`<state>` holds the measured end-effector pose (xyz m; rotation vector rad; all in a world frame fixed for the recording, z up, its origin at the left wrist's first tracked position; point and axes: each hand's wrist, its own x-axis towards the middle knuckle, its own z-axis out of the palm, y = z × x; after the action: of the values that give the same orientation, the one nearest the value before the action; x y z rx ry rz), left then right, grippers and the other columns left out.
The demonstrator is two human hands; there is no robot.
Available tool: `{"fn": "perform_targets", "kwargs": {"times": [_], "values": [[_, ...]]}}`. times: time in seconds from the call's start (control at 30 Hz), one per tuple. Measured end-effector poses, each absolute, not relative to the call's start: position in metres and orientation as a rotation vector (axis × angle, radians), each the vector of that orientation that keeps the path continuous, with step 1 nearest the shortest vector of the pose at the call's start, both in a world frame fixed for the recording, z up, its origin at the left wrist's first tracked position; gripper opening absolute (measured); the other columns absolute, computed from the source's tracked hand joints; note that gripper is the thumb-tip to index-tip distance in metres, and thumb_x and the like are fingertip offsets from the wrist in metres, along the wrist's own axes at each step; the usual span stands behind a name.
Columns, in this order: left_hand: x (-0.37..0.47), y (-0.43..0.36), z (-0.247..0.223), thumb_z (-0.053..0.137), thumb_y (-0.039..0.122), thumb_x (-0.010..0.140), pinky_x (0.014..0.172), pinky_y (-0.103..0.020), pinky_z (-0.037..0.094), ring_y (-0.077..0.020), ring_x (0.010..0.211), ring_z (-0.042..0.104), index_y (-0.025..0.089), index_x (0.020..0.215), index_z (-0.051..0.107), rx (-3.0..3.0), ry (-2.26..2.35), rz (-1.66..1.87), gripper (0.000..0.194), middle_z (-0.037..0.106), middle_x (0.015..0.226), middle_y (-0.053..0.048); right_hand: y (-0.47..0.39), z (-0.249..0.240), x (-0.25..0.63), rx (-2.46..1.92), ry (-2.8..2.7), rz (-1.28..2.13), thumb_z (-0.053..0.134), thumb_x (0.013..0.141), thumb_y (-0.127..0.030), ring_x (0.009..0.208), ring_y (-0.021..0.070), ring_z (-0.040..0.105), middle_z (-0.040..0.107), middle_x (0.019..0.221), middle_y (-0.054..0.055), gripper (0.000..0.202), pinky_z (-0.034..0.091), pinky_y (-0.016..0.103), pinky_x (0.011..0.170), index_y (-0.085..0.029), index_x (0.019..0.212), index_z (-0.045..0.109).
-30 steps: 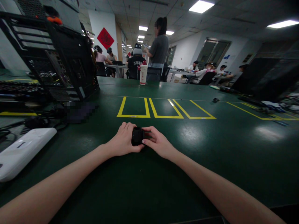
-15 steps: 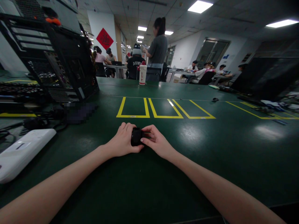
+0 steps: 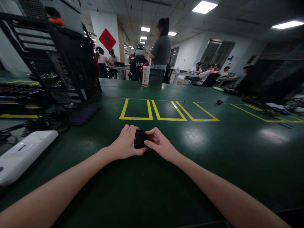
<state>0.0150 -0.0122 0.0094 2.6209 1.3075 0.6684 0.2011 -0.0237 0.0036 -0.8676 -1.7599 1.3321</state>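
A small black, rounded box-like object (image 3: 140, 139) is between my hands, low over the green tabletop (image 3: 147, 190). My left hand (image 3: 128, 142) wraps its left side, with the thumb along the near edge and the fingers over the far side. From the right, the thumb and fingers of my right hand (image 3: 160, 143) pinch its right edge. Details on the dark object are too dim to make out, and part of it is covered by my fingers.
Yellow tape outlines (image 3: 136, 118) mark the table beyond my hands. At left stand an open black computer case (image 3: 71, 66) and a white elongated device (image 3: 26, 155). A white cup (image 3: 145, 76) stands at the far edge; a small black ring-shaped item (image 3: 219, 102) lies to the right.
The view has shifted very slightly. Both hands keep their hold on the black object, with no clear movement.
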Motion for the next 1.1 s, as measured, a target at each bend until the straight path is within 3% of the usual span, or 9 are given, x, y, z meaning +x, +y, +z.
{"fn": "perform_targets", "kwargs": {"times": [0.17, 0.33, 0.5, 0.7, 0.87, 1.1], "values": [[0.0150, -0.0113, 0.0078, 0.056, 0.054, 0.066, 0.074, -0.038, 0.040, -0.0240, 0.086, 0.041, 0.013, 0.105, 0.043, 2.635, 1.312, 0.659, 0.057, 0.045, 0.095, -0.009, -0.0226, 0.0036, 0.2021, -0.916, -1.791, 1.309, 0.056, 0.077, -0.020, 0.105, 0.0181, 0.051, 0.047, 0.112, 0.004, 0.039, 0.042, 0.040, 0.092, -0.025, 0.112, 0.041], [0.0142, -0.0122, 0.0092, 0.055, 0.054, 0.067, 0.075, -0.038, 0.041, -0.0237, 0.086, 0.041, 0.013, 0.105, 0.042, 2.631, 1.301, 0.645, 0.057, 0.045, 0.096, -0.009, -0.0238, 0.0051, 0.2034, -0.838, -1.755, 1.411, 0.060, 0.073, -0.016, 0.105, 0.0178, 0.051, 0.048, 0.111, 0.003, 0.033, 0.044, 0.038, 0.090, -0.023, 0.101, 0.044], [0.0146, -0.0109, 0.0087, 0.056, 0.055, 0.066, 0.074, -0.038, 0.041, -0.0240, 0.086, 0.041, 0.015, 0.105, 0.042, 2.620, 1.305, 0.640, 0.057, 0.044, 0.096, -0.009, -0.0245, 0.0049, 0.2006, -0.858, -1.740, 1.382, 0.055, 0.078, -0.022, 0.099, 0.0179, 0.055, 0.050, 0.105, 0.003, 0.020, 0.046, 0.038, 0.086, -0.021, 0.095, 0.046], [0.0159, -0.0109, 0.0077, 0.055, 0.054, 0.067, 0.076, -0.039, 0.040, -0.0239, 0.086, 0.041, 0.012, 0.105, 0.042, 2.662, 1.318, 0.646, 0.058, 0.045, 0.095, -0.009, -0.0216, 0.0027, 0.2004, -0.899, -1.738, 1.328, 0.057, 0.076, -0.018, 0.102, 0.0176, 0.052, 0.047, 0.109, 0.004, 0.037, 0.042, 0.039, 0.091, -0.023, 0.110, 0.041], [0.0141, -0.0128, 0.0096, 0.056, 0.053, 0.067, 0.076, -0.038, 0.040, -0.0233, 0.085, 0.041, 0.013, 0.105, 0.042, 2.645, 1.311, 0.642, 0.057, 0.045, 0.094, -0.009, -0.0215, 0.0056, 0.2043, -0.828, -1.732, 1.462, 0.061, 0.072, -0.013, 0.107, 0.0181, 0.050, 0.047, 0.112, 0.003, 0.035, 0.043, 0.038, 0.092, -0.022, 0.102, 0.044], [0.0142, -0.0114, 0.0086, 0.057, 0.054, 0.066, 0.076, -0.038, 0.040, -0.0234, 0.086, 0.041, 0.013, 0.105, 0.042, 2.631, 1.307, 0.657, 0.058, 0.045, 0.095, -0.009, -0.0217, 0.0057, 0.2022, -0.886, -1.704, 1.398, 0.058, 0.076, -0.023, 0.101, 0.0183, 0.054, 0.049, 0.108, 0.003, 0.025, 0.044, 0.040, 0.089, -0.022, 0.098, 0.046]]}}
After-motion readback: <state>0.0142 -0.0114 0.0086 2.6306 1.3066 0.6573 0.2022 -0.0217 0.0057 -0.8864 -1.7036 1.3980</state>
